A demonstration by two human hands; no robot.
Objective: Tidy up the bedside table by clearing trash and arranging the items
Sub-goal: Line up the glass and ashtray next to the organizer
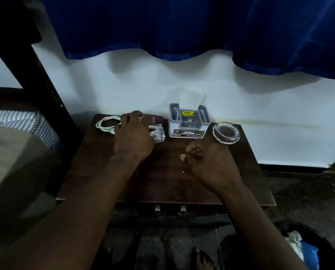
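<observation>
On the dark wooden bedside table (162, 182), my left hand (132, 136) lies over the back left corner, its fingers touching a maroon case (155, 119) and a coiled white cable (106, 124). A clear faceted glass (157, 133) stands against that hand's right side. My right hand (205, 160) rests mid-table as a loose fist, and nothing shows in it. A white tissue box organiser (189, 123) stands at the back centre. A round glass ashtray (226, 133) sits at the back right.
Small crumbs (183, 171) lie on the table near my right hand. A bed with striped bedding (26, 125) is at the left. A dark bin with blue and white trash (303, 248) stands on the floor at the lower right. Blue curtains hang above.
</observation>
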